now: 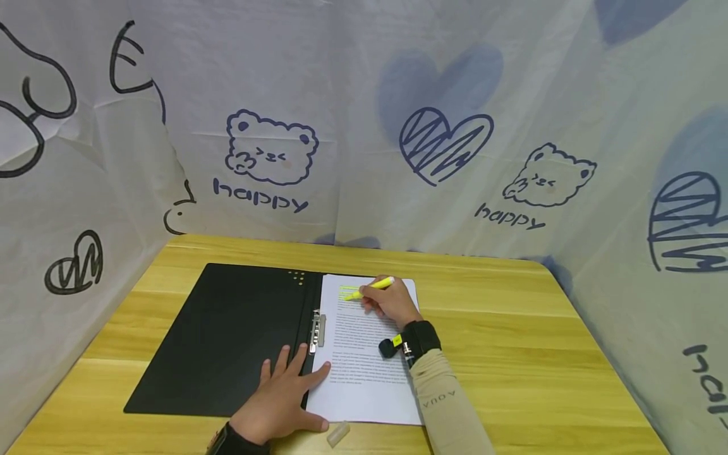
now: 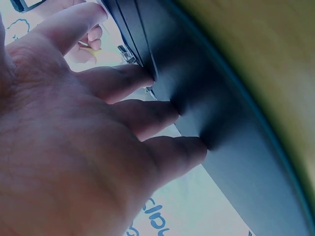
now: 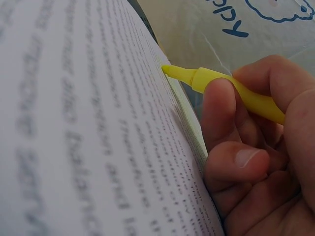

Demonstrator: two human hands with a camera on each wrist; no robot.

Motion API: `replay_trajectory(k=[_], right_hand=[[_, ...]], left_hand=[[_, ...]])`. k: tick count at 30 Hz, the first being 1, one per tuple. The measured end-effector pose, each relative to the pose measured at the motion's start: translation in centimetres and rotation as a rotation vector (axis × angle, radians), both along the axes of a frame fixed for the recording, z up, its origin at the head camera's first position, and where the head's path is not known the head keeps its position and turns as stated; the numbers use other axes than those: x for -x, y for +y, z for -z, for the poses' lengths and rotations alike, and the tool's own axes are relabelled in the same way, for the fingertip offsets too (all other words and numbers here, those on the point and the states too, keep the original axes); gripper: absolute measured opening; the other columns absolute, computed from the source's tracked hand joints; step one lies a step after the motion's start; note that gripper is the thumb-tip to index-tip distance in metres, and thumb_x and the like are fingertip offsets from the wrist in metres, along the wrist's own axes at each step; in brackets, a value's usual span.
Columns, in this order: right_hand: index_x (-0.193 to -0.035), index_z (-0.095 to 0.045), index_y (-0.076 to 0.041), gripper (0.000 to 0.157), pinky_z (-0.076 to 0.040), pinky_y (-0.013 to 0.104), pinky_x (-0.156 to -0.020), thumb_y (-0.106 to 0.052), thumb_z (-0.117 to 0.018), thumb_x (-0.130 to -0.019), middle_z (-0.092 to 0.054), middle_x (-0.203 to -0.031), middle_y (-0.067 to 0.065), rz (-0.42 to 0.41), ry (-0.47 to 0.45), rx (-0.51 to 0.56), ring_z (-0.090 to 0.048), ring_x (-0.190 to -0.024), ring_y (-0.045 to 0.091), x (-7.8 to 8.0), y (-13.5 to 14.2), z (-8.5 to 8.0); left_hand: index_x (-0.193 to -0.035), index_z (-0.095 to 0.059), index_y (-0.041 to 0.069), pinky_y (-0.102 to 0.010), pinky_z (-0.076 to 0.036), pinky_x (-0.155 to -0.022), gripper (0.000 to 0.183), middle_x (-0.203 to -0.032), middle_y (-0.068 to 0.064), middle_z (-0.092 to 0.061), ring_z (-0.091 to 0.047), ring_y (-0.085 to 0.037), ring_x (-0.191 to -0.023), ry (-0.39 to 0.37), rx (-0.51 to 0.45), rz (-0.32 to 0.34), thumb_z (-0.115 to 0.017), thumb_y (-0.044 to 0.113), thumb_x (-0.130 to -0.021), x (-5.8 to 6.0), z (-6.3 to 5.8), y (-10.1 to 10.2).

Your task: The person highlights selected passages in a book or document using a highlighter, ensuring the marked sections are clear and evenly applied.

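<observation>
Between the thumb and fingers of my right hand [image 1: 391,302] is a yellow highlighter [image 3: 211,81], its tip at the text near the top of a printed page [image 1: 364,398]. Yellow marks [image 1: 349,289] cover the first lines there. The page lies on the right side of an opened black folder [image 1: 227,335], beside its metal clip [image 1: 317,332]. My left hand [image 1: 279,401] rests with spread fingers over the folder's lower middle, the index finger and thumb at the page's lower left edge. In the left wrist view, its other fingertips touch the black cover [image 2: 231,132].
A small translucent cap [image 1: 338,435] lies on the wooden table [image 1: 523,354] just below the page, near my left thumb. White sheets [image 1: 352,82] with drawn bears and hearts hang round the table's back and sides.
</observation>
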State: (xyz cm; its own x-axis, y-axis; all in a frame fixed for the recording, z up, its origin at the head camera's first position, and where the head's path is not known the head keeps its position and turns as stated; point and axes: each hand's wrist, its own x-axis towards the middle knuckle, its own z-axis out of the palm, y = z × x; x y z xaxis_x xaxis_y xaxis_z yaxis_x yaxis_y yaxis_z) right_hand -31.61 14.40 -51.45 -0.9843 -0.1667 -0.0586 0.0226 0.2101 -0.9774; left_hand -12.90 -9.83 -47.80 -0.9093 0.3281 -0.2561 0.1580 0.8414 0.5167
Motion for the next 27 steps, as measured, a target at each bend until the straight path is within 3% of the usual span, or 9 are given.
replay_trajectory(k=[27], right_hand=[[-0.087, -0.068, -0.007, 0.024, -0.038, 0.024, -0.045, -0.027, -0.08, -0.091, -0.071, -0.071, 0.008, 0.05, 0.012, -0.06, -0.06, -0.054, 0.013, 0.22, 0.28, -0.01]], left_hand=[[-0.153, -0.055, 0.021, -0.079, -0.004, -0.113, 0.092, -0.167, -0.026, -0.023, -0.007, -0.057, -0.153, 0.006, 0.002, 0.003, -0.091, 0.049, -0.072, -0.07, -0.01, 0.11]])
